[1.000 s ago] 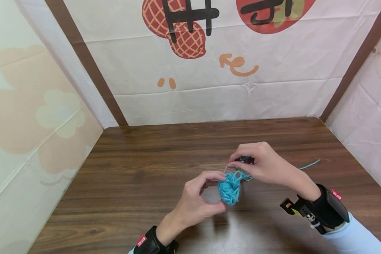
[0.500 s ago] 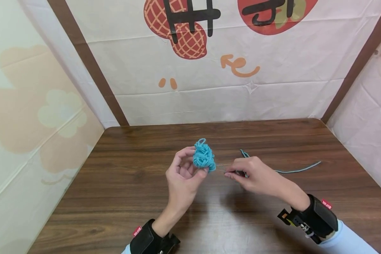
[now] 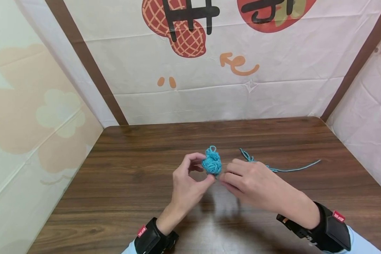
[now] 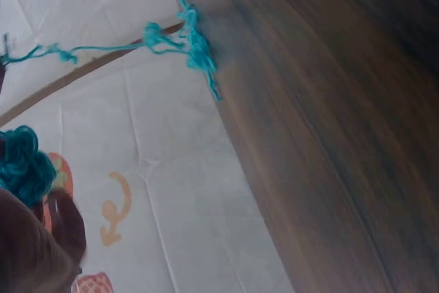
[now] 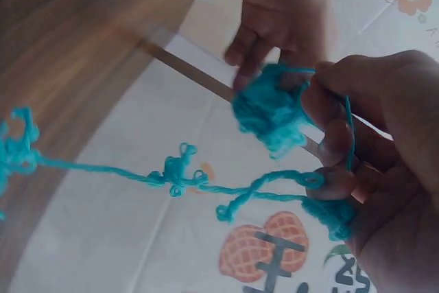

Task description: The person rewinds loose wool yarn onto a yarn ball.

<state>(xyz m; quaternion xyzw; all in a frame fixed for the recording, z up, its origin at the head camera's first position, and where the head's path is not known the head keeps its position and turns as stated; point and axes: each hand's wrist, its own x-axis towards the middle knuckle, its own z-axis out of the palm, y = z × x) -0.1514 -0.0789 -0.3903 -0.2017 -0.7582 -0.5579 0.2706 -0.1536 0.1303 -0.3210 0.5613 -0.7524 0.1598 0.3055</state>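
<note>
A small ball of turquoise yarn [image 3: 212, 162] is held above the table by my left hand [image 3: 188, 185], between its fingers and thumb. Close beside its lower right side is my right hand [image 3: 251, 180], with bent fingers. In the right wrist view, those fingers pinch a yarn strand [image 5: 350, 135] that runs to the ball. Tangled, knotted yarn [image 5: 175, 173] hangs from the same hand. Part of the yarn ball [image 4: 26, 168] also appears at the left wrist view's edge. In the head view my right fingertips are partly hidden.
A loose yarn tail [image 3: 293, 170] extends rightward beyond my right hand. Under both hands is a brown wood-grain table [image 3: 139, 183]. A printed white cloth [image 3: 190, 102] hangs behind its back edge, with more cloth at both sides.
The ball went up and left, then slightly right and down. My right hand has come back close to it, and the strand stretched between them half a second ago is no longer visible from the head.
</note>
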